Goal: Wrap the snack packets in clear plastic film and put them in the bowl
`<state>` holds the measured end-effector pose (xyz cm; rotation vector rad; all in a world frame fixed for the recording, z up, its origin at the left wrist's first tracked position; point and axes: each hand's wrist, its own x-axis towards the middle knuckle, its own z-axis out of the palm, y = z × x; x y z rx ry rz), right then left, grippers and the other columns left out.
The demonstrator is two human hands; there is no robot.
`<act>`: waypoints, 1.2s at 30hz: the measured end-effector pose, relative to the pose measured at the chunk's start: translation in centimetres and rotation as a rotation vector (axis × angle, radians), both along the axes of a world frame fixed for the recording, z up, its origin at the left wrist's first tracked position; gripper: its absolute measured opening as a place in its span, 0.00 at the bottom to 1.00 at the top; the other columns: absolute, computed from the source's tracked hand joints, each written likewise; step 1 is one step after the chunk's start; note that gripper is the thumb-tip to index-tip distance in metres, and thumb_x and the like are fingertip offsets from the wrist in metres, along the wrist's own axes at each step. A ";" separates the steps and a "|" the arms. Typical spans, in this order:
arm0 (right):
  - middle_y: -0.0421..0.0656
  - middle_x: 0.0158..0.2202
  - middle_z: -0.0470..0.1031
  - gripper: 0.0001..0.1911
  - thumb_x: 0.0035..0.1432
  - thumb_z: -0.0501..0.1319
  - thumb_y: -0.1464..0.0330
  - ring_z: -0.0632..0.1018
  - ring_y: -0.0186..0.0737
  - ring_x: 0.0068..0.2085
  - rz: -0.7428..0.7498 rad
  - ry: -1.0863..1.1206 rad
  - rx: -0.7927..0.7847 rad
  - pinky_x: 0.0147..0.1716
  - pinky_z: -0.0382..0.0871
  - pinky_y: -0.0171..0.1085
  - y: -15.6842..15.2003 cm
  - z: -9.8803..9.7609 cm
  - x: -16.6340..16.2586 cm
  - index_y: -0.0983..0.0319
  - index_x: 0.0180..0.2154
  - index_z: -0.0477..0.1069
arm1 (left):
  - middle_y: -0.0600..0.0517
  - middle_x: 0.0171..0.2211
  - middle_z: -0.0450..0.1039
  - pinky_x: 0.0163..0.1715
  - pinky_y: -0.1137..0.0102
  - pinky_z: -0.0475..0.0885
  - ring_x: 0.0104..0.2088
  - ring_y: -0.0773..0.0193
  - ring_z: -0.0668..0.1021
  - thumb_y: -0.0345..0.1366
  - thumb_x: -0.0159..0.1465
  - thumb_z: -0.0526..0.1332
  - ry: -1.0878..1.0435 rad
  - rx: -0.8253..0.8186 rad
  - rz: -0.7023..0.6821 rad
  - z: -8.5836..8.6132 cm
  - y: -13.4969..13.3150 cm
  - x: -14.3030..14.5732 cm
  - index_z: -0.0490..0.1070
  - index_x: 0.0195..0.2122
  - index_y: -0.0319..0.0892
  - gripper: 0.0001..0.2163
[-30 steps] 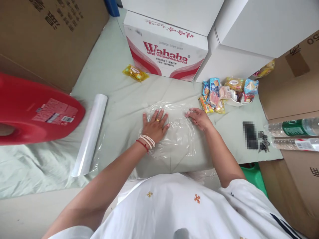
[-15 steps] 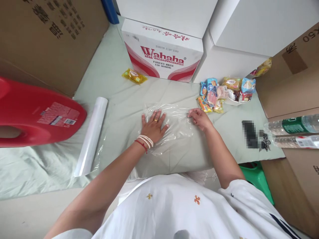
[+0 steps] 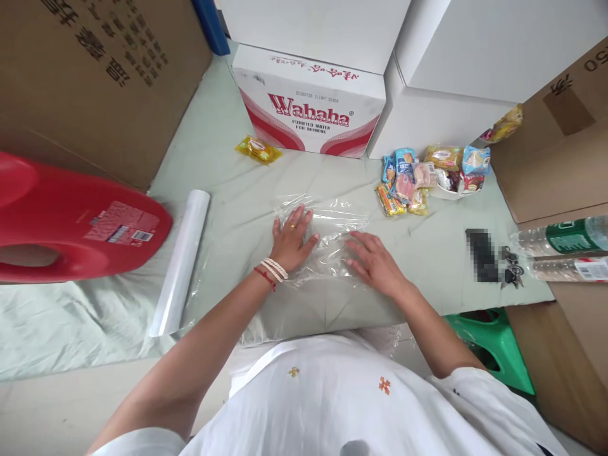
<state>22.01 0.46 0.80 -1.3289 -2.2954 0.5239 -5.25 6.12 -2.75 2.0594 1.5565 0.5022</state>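
Note:
A clear, wrinkled plastic bag (image 3: 327,221) lies flat on the pale green cloth (image 3: 228,253) in front of me. My left hand (image 3: 291,240) rests on its left part, fingers spread and palm down; a ring and bracelets show on this hand and wrist. At the bag's right side is my right hand (image 3: 374,261), its fingers apart and touching the plastic. Left of my left arm lies a roll of clear plastic (image 3: 183,263), with a loose edge of film along its right side.
A red jug (image 3: 80,221) stands at the left beside a cardboard box (image 3: 104,82). Behind are a Wahaha box (image 3: 308,111), a yellow snack packet (image 3: 259,149) and a pile of snacks (image 3: 408,180). Bottles (image 3: 570,235) and keys (image 3: 512,269) lie right; a green stool (image 3: 508,354) sits below.
My right hand has let go of the bag's upper right edge, moved down and opened onto the plastic. My left hand stays spread on the bag. The view has shifted slightly.

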 end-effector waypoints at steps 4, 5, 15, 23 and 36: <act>0.52 0.73 0.57 0.28 0.72 0.55 0.58 0.59 0.56 0.72 0.005 -0.225 -0.052 0.69 0.57 0.60 -3.0 -2.7 0.5 0.59 0.69 0.62 | 0.46 0.76 0.47 0.71 0.42 0.43 0.76 0.50 0.50 0.50 0.73 0.48 0.006 0.042 -0.069 0.2 0.5 -2.3 0.56 0.72 0.50 0.28; 0.52 0.73 0.56 0.29 0.73 0.54 0.58 0.58 0.55 0.73 -0.022 -0.260 -0.055 0.70 0.55 0.60 -3.4 -3.3 0.9 0.59 0.70 0.60 | 0.46 0.76 0.48 0.71 0.40 0.40 0.76 0.49 0.51 0.49 0.73 0.47 0.062 0.067 -0.097 0.1 0.5 -2.9 0.57 0.72 0.51 0.27; 0.52 0.68 0.65 0.24 0.73 0.54 0.58 0.67 0.51 0.68 -0.125 -0.126 -0.070 0.65 0.65 0.56 -3.5 -2.1 5.6 0.57 0.65 0.66 | 0.40 0.75 0.45 0.69 0.34 0.33 0.74 0.43 0.56 0.54 0.72 0.47 0.331 0.097 -0.155 -0.9 -0.9 -5.9 0.45 0.76 0.45 0.34; 0.49 0.46 0.78 0.14 0.70 0.55 0.62 0.79 0.46 0.44 -0.238 0.065 0.043 0.45 0.78 0.45 11.4 2.8 -4.0 0.60 0.49 0.75 | 0.41 0.76 0.44 0.70 0.36 0.35 0.74 0.43 0.56 0.59 0.69 0.52 0.314 0.129 -0.148 -0.7 -1.2 -6.1 0.41 0.76 0.45 0.41; 0.55 0.60 0.68 0.23 0.67 0.56 0.69 0.76 0.55 0.54 -0.172 -0.139 -0.130 0.53 0.72 0.54 26.1 0.0 -23.2 0.64 0.62 0.65 | 0.43 0.77 0.38 0.70 0.38 0.29 0.75 0.43 0.49 0.67 0.62 0.56 0.305 0.033 -0.156 -1.1 -0.9 -6.2 0.40 0.76 0.44 0.50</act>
